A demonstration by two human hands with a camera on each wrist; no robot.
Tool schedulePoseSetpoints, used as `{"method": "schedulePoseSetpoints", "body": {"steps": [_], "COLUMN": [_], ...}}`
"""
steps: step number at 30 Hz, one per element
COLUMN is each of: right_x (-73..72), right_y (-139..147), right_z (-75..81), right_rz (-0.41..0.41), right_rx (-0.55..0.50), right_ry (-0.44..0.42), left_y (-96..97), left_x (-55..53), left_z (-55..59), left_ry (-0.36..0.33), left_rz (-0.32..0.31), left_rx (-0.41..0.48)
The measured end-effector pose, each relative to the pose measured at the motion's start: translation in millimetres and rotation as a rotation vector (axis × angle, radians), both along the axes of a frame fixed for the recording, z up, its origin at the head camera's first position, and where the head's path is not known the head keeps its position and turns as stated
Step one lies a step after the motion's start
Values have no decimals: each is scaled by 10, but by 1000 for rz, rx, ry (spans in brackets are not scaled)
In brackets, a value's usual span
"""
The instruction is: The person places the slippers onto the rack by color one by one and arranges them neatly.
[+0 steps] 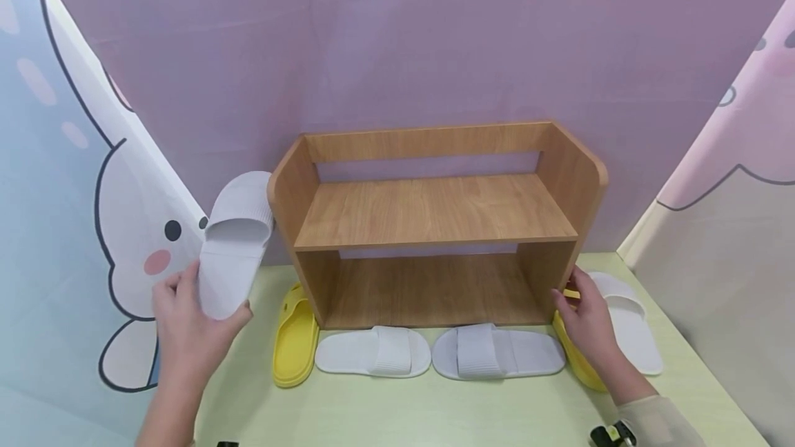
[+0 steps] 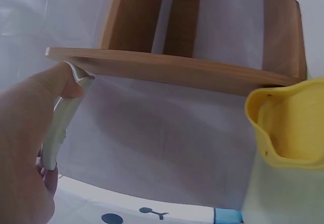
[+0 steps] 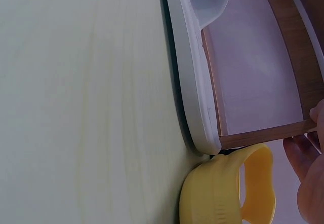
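Observation:
My left hand [image 1: 189,326] grips a pale slipper [image 1: 231,271] near its heel, with the toe end pointing up. The slipper is raised beside the left side panel of a two-tier wooden shoe rack [image 1: 435,209]; in the left wrist view its thin sole edge [image 2: 59,127] shows between thumb and fingers. Over on the right, my right hand [image 1: 586,319] pinches the front edge of the rack's right side panel [image 3: 268,134], thumb and fingers on opposite faces. Just below that hand stands a yellow clog [image 3: 215,191], partly covered by it in the head view.
Another yellow clog [image 1: 295,347] lies left of the rack. In front lie a white slipper [image 1: 348,352] and a greyish slipper [image 1: 537,352], end to end. A further white slipper [image 1: 633,336] is at the right. A purple cloth [image 1: 422,40] hangs behind.

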State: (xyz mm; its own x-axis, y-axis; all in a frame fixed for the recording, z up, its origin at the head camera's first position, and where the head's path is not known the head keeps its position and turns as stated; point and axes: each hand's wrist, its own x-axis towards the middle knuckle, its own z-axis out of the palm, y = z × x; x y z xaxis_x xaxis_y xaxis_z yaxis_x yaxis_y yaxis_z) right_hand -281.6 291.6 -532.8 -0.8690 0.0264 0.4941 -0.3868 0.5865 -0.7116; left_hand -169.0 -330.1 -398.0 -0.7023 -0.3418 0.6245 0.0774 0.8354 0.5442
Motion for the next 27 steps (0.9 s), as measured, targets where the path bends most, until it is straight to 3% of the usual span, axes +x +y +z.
{"method": "schedulePoseSetpoints", "body": {"steps": [12, 20, 27], "right_x": [-2, 11, -10], "right_y": [-20, -29, -16], "right_z": [-7, 16, -17], "right_rz": [6, 15, -2], "right_rx": [-7, -15, 5], "right_ry": [49, 55, 44], "left_y": [13, 107, 176], "left_x": [-40, 4, 6], "left_z": [217, 371, 466], "left_ry": [222, 164, 196], "left_rz": [-49, -3, -25], "left_rx": [-23, 10, 27]}}
